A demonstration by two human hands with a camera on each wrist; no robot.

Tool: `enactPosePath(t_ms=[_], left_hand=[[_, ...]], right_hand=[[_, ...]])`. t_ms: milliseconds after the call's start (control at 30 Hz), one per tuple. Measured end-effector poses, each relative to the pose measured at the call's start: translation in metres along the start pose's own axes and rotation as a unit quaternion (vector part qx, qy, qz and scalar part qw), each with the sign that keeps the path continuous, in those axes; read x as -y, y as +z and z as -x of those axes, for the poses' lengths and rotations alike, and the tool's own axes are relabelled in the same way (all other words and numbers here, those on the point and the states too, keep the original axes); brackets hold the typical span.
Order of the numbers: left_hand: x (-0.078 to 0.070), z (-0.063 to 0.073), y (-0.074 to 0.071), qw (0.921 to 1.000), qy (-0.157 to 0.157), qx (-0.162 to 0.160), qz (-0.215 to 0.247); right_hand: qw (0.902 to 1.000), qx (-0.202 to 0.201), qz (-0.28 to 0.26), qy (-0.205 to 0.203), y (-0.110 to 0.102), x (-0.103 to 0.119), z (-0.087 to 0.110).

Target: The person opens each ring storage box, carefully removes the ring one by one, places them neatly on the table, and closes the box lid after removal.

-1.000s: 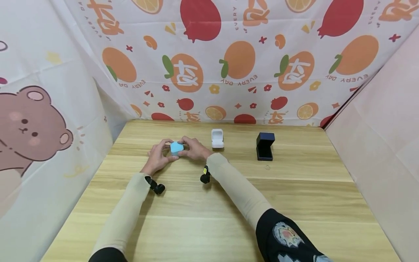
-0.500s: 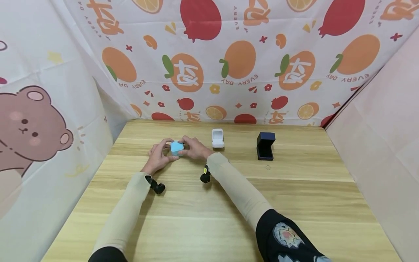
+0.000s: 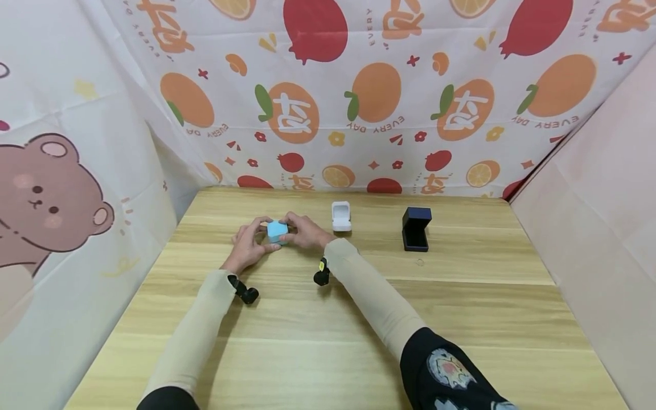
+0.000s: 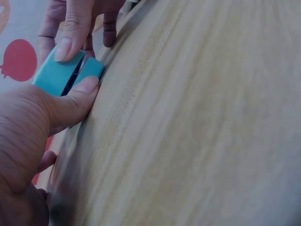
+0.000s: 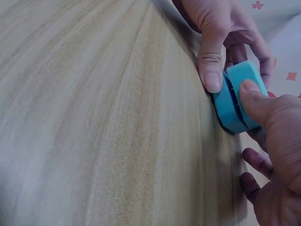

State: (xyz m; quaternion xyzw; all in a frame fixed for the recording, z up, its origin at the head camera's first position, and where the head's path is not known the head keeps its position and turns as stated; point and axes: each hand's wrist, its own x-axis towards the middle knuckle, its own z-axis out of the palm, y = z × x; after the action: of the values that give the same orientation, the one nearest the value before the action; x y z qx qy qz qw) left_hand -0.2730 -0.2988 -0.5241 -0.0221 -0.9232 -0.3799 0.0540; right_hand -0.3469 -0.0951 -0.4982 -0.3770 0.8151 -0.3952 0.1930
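One turquoise box (image 3: 277, 231) looks angular; its lid (image 5: 244, 73) gapes slightly.

Table (image 3: 461, 330): pale wood-grain top, bands of light and darker tan running crosswise. Back wall covering (image 3: 328, 71): white cloth, printed with oranges (image 3: 376, 93), red fruit (image 3: 315, 29), small flowers (image 3: 336, 139), lettering "EVERY DAY" (image 3: 376, 124). Left wall covering (image 3: 102, 307): white cloth, creased, brown bear print (image 3: 66, 193), yellow star (image 3: 85, 89). Right wall covering (image 3: 594, 193): plain, pale pinkish, faintly creased. Light: even, shadows soft.
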Motion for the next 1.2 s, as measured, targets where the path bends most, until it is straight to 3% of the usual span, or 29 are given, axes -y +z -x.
enactPosePath(t_ms=[967,1200], left_hand=[[-0.0048,0.0039,-0.0020,1.0000,-0.006,0.003,0.006],[-0.0020,0.0018,-0.0022,1.0000,0.001,0.000,0.002]], right_hand=[[0.9978,0.032,-0.039,0.043,-0.0059,0.0027,-0.0024],[0.9979,0.027,-0.047,0.035,-0.0068,0.0026,-0.0031]])
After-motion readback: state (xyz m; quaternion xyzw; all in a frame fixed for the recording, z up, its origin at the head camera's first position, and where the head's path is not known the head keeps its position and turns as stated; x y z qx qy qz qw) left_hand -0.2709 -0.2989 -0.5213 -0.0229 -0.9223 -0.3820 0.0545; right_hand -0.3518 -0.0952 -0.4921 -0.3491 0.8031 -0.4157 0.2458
